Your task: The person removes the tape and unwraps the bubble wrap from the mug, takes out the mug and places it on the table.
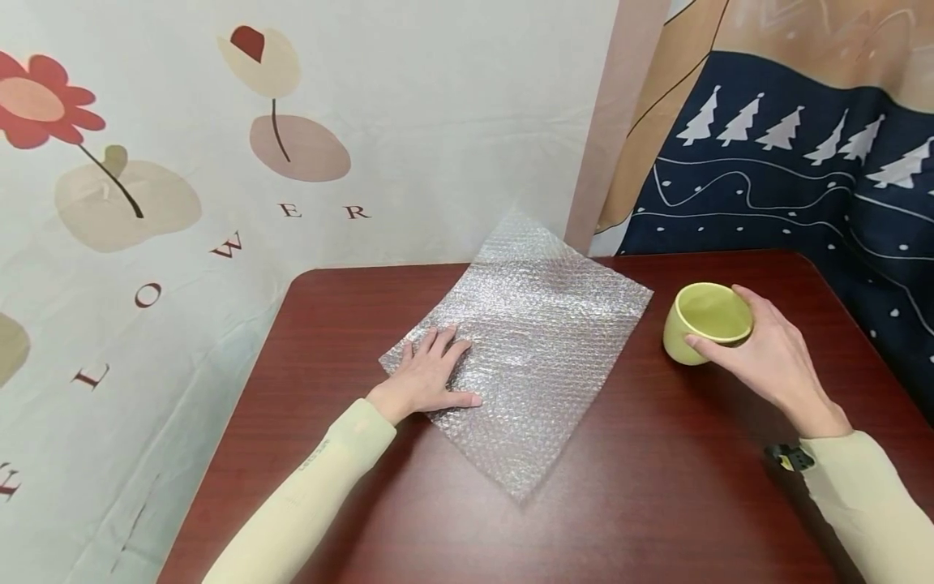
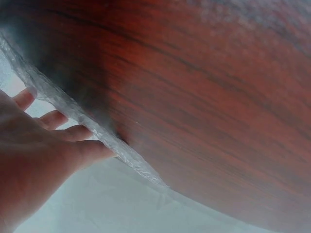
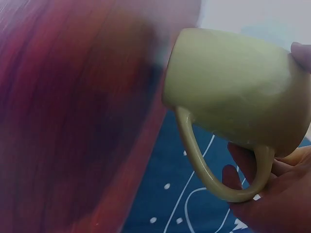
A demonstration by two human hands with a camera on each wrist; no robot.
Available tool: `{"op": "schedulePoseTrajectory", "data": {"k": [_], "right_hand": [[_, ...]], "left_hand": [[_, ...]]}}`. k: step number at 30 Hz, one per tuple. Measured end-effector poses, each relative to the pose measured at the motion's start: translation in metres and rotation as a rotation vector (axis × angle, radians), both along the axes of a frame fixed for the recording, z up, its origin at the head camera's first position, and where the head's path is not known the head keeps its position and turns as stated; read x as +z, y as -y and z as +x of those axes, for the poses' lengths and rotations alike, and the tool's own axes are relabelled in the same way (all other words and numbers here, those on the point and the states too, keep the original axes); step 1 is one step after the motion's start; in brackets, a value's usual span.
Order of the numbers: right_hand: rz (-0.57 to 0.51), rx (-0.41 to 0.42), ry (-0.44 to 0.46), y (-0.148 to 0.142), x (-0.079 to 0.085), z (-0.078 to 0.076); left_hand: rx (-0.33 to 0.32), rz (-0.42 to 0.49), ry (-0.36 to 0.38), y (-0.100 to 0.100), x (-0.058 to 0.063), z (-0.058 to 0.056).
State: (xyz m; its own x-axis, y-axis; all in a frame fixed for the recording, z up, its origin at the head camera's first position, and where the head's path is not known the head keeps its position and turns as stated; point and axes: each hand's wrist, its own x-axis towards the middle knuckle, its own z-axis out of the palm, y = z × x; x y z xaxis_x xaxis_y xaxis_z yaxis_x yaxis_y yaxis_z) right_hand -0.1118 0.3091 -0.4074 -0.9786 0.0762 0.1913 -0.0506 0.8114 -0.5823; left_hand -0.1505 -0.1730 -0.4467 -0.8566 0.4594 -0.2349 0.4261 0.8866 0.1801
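A square sheet of clear bubble wrap (image 1: 540,349) lies turned like a diamond on the dark red wooden table, its far corner rising against the back curtain. My left hand (image 1: 425,380) rests on its left side, palm down with the fingers spread; in the left wrist view the fingers (image 2: 73,133) overlap the wrap's edge. To the right of the wrap, my right hand (image 1: 777,365) grips a yellow-green mug (image 1: 677,339) by its rim and side, thumb at the near side. The mug's handle (image 3: 200,167) shows in the right wrist view, beside the curled fingers.
The table (image 1: 635,487) has rounded far corners. Behind it hangs a pale curtain (image 1: 452,122) with flower prints and letters. At the right hangs a dark blue cloth (image 1: 766,186) with white trees. A small dark device (image 1: 791,458) sits at my right cuff.
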Motion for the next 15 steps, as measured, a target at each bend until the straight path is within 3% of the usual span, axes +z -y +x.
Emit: {"op": "schedulePoseTrajectory", "data": {"k": [15], "right_hand": [[0.003, -0.039, 0.050, -0.013, -0.009, -0.004]], "left_hand": [[0.008, -0.013, 0.006, 0.000, 0.001, 0.001]]}}
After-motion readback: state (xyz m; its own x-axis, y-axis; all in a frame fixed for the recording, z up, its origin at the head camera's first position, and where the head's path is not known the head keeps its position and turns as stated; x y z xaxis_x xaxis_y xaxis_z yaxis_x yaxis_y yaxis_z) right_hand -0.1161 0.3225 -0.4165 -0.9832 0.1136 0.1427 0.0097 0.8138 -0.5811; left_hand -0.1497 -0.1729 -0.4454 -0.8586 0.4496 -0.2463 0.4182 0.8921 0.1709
